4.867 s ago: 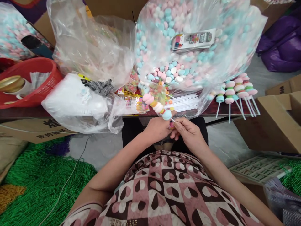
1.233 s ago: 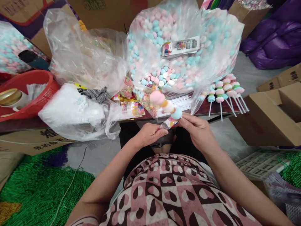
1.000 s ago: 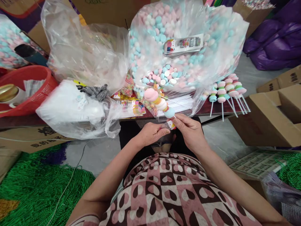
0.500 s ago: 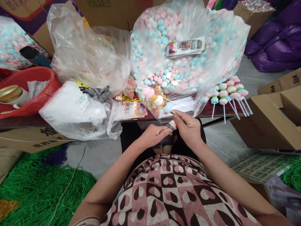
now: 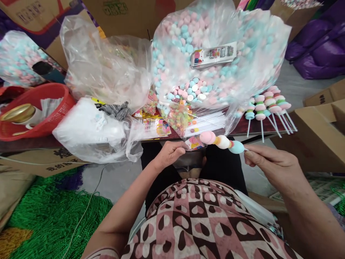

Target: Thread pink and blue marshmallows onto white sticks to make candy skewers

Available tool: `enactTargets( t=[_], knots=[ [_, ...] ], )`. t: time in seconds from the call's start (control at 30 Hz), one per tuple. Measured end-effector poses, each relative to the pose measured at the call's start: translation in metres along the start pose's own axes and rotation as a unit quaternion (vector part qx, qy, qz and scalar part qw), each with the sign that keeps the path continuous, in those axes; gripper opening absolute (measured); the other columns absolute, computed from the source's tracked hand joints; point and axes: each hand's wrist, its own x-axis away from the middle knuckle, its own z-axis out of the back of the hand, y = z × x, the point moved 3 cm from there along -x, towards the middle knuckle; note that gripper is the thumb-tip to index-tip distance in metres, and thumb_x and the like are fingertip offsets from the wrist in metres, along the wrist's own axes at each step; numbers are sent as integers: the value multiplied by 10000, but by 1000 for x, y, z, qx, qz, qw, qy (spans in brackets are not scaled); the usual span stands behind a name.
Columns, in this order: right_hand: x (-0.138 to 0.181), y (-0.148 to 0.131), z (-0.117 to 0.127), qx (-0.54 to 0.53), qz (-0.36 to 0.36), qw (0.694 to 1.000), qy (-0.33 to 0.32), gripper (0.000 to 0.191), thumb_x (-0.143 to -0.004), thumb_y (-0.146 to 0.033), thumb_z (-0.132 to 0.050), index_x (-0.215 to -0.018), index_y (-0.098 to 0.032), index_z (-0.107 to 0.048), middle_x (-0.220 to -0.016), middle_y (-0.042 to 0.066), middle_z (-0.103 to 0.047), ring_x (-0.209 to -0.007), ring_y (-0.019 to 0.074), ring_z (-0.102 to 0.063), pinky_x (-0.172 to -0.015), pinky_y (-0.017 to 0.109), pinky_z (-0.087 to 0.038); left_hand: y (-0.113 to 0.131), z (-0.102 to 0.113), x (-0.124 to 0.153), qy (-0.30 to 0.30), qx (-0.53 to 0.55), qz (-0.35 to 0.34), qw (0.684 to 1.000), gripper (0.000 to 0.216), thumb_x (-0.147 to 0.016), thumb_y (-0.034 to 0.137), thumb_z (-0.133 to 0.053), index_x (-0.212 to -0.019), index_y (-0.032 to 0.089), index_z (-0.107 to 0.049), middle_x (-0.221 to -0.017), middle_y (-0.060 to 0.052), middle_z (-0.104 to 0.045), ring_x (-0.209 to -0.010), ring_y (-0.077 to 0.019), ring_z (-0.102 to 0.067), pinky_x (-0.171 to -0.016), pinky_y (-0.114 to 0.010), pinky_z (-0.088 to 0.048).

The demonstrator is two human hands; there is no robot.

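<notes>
Between the fingers of my right hand (image 5: pixel 269 163) is the stick of a marshmallow skewer (image 5: pixel 223 141), held nearly level and pointing left. Pink, white and blue marshmallows alternate on it with small yellow and orange candy pieces. My left hand (image 5: pixel 171 154) pinches a small printed plastic wrapper (image 5: pixel 194 142); its right end lies close to the skewer's pink tip. I cannot tell whether the tip is inside the wrapper. Beyond the hands, a bag of colourful ring candies (image 5: pixel 178 120) and loose white sticks (image 5: pixel 208 123) lie on the table.
A large clear bag of marshmallows (image 5: pixel 172 72) carries a stack of wrappers (image 5: pixel 214 54). Finished-looking skewers (image 5: pixel 260 106) lie at the table's right edge. At left are a red basket (image 5: pixel 58 111) and a white plastic bag (image 5: pixel 91 133). Cardboard boxes (image 5: pixel 320 133) stand right.
My right hand has moved right and turned the skewer from slanting up-left to nearly level. The wrapper, earlier between both hands, is now in my left hand near the skewer's pink tip.
</notes>
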Motion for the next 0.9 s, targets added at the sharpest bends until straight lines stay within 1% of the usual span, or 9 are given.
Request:
enactTargets(
  t=[0.1, 0.2, 0.37, 0.47, 0.53, 0.63, 0.73, 0.8, 0.9],
  knots=[
    [-1, 1, 9, 23, 17, 1000, 1, 178, -741, -422, -752, -810, -264, -793, -560, 9, -621, -508, 145, -564, -483, 277, -489, 0, 2, 0, 4, -8, -6, 1000, 820, -831, 802, -229, -735, 110, -659, -636, -34, -578, -595, -121, -496, -573, -223, -365],
    [-3, 2, 16, 64, 40, 997, -16, 207, -763, -449, -727, -829, -267, -799, -598, 22, -655, -521, 153, -579, -501, 289, -494, -1, 4, 0, -13, -26, -18, 999, 797, -840, 790, -241, -747, 119, -662, -659, -38, -605, -598, -121, -508, -588, -221, -375],
    [-6, -3, 24, 109, 110, 987, -51, 172, -833, -362, -673, -896, -267, -802, -751, 34, -744, -601, 159, -638, -576, 289, -516, 2, 5, -3, -42, -110, -57, 991, 818, -829, 804, -201, -732, 140, -668, -641, -46, -604, -599, -127, -517, -596, -224, -368],
    [-6, -7, 28, 145, 152, 975, -71, 163, -858, -313, -663, -945, -272, -795, -806, 23, -766, -668, 158, -674, -613, 269, -531, 3, 4, -6, -50, -158, -80, 983, 835, -837, 791, -174, -795, 143, -697, -633, -52, -609, -593, -131, -528, -592, -227, -362],
    [-6, -8, 31, 160, 172, 969, -71, 159, -863, -317, -664, -946, -270, -791, -832, 16, -774, -695, 155, -691, -636, 256, -549, 3, 3, -7, -57, -182, -96, 977, 841, -843, 784, -159, -837, 146, -708, -631, -53, -615, -594, -136, -540, -592, -231, -363],
    [-5, -9, 33, 181, 185, 964, -67, 185, -872, -353, -652, -937, -240, -784, -850, 19, -779, -714, 155, -710, -660, 243, -570, 3, 1, -9, -70, -204, -113, 970, 851, -841, 784, -133, -837, 156, -708, -624, -52, -621, -596, -147, -552, -590, -240, -363],
    [-3, -8, 33, 205, 202, 955, -69, 210, -884, -357, -640, -915, -203, -779, -817, 26, -778, -671, 141, -709, -655, 222, -574, 2, 1, -10, -79, -211, -106, 969, 860, -836, 788, -119, -834, 160, -707, -633, -56, -634, -606, -152, -561, -588, -243, -360],
    [-2, -7, 31, 214, 218, 949, -81, 234, -902, -359, -617, -904, -190, -779, -792, 34, -776, -646, 134, -704, -645, 213, -570, 2, 1, -10, -87, -206, -99, 970, 858, -838, 787, -123, -852, 160, -709, -667, -64, -654, -632, -157, -577, -598, -243, -366],
    [-3, -1, 29, 225, 246, 939, -90, 293, -927, -379, -576, -889, -176, -783, -788, 57, -774, -668, 144, -706, -666, 225, -568, 1, 1, -8, -100, -196, -98, 971, 842, -844, 781, -136, -868, 167, -711, -725, -74, -680, -675, -167, -597, -621, -246, -373]
  ],
)
